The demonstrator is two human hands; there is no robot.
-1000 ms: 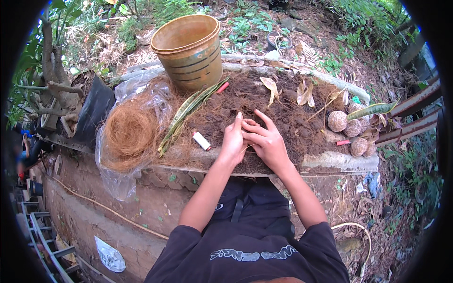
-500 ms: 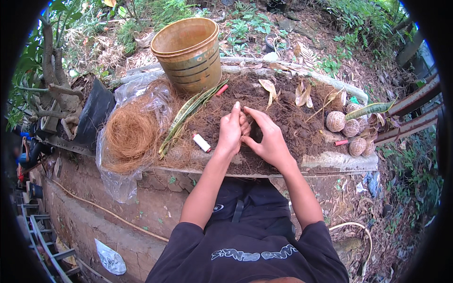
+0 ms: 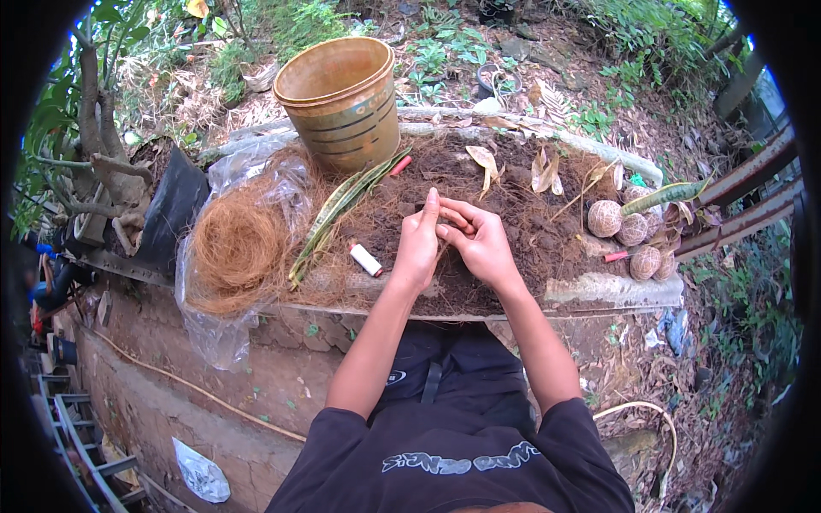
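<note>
The left hand (image 3: 419, 250) and right hand (image 3: 484, 246) curl together, whether gripping anything I cannot tell; light, even pressure over the fibre-strewn soil (image 3: 544, 238) beneath them probably works best.

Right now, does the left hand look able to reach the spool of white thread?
Probably yes: the spool of white thread lies close to the left hand, on its left, with nothing standing between them, though it appears to touch the right hand.

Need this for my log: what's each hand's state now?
Left hand: partly curled; whether it holds anything is hidden.
Right hand: bent toward it; can't tell if holding anything.
</note>
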